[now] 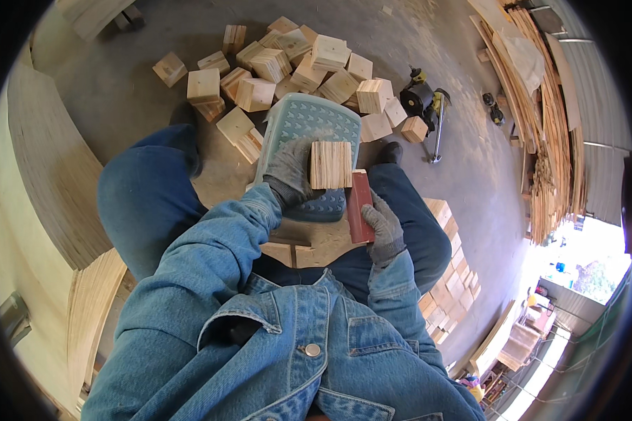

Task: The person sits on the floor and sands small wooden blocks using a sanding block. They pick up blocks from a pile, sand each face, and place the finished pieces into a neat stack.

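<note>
– what are you wearing up top?
– a blue denim jacket [281, 365], with pale stitched seams, a round silvery button [312, 349] and long sleeves [203, 245], faded along the creases.
– gloves too?
– yes, grey fabric gloves [290, 175] on my left hand [295, 165] and my right hand [383, 226].
– and below?
– dark blue trousers [144, 203] and dark shoes [388, 153].

Block pile [307, 72] obstructs fwd of stool [314, 112] (R-side floor [494, 193] passable).

Red bar [360, 208], striped tan block [331, 165]
</note>
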`<state>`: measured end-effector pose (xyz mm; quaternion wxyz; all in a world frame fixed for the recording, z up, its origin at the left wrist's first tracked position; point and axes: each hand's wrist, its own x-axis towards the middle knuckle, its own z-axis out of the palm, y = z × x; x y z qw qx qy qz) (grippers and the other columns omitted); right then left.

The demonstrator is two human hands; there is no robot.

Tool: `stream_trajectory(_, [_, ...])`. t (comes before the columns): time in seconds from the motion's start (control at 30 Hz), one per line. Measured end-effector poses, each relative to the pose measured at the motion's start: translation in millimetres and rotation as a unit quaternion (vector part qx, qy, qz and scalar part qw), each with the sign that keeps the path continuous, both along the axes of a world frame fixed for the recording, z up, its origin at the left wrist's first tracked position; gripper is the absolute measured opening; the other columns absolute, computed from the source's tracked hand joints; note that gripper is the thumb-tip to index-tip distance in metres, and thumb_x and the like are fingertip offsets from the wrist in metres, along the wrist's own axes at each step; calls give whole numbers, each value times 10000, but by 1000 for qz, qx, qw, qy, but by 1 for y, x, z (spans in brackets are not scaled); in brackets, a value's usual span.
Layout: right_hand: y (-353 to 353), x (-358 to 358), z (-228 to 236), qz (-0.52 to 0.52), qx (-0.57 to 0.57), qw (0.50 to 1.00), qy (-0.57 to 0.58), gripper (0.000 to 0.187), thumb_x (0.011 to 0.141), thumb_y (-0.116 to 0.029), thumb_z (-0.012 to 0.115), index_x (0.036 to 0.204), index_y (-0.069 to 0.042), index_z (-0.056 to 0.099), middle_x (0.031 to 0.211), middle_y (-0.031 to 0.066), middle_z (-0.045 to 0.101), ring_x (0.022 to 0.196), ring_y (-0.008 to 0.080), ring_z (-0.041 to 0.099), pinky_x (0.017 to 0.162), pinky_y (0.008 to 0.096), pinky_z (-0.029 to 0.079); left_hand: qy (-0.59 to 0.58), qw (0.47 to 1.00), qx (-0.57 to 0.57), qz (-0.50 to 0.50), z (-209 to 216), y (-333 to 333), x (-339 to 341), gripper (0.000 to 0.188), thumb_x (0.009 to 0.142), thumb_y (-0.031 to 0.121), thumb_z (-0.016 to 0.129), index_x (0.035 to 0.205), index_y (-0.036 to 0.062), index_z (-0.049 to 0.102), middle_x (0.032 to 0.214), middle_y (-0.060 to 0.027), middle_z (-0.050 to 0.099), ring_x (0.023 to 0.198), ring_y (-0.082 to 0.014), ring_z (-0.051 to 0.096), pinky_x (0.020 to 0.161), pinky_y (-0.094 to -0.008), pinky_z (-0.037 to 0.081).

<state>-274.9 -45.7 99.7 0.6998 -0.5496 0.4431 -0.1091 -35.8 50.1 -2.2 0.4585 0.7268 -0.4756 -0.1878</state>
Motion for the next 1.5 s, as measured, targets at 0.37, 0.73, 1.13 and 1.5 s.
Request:
stream_trajectory(0.37, [-18, 106, 25, 186, -567, 745, 298, 689, 896, -379, 707, 1533, -183, 534, 1597, 128, 484, 1240, 444, 584, 1068, 536, 471, -5, 999, -16, 31, -17, -4, -5, 826, 637, 327, 929, 1327, 77, 548, 1220, -184, 617, 1156, -381, 605, 1036, -453, 495])
stream_trajectory(0.73, [37, 84, 35, 242, -615, 701, 270, 642, 883, -352, 726, 1487, -187, 583, 1609, 131, 432, 1228, 441, 553, 1033, 566, 456, -37, 997, -60, 43, -10, 0, -4, 803, 678, 374, 923, 1324, 88, 540, 1205, -187, 613, 1149, -390, 601, 1028, -464, 489])
stream_trajectory(1.13, [22, 127, 35, 252, -619, 695, 264, 577, 898, -365, 712, 1443, -197, 626, 1567, 107, 480, 1192, 427, 578, 1010, 557, 471, 44, 999, 16, -10, -18, -6, 0, 800, 718, 408, 861, 1377, 110, 519, 1344, -181, 565, 1283, -400, 529, 1138, -486, 410])
stream_trajectory(1.5, [47, 87, 31, 257, -630, 697, 229, 613, 864, -351, 749, 1446, -210, 618, 1582, 111, 461, 1186, 425, 574, 997, 573, 467, 156, 984, -70, -49, -23, -12, -4, 665, 787, 339, 835, 1348, 81, 585, 1287, -175, 642, 1208, -337, 623, 1097, -436, 473])
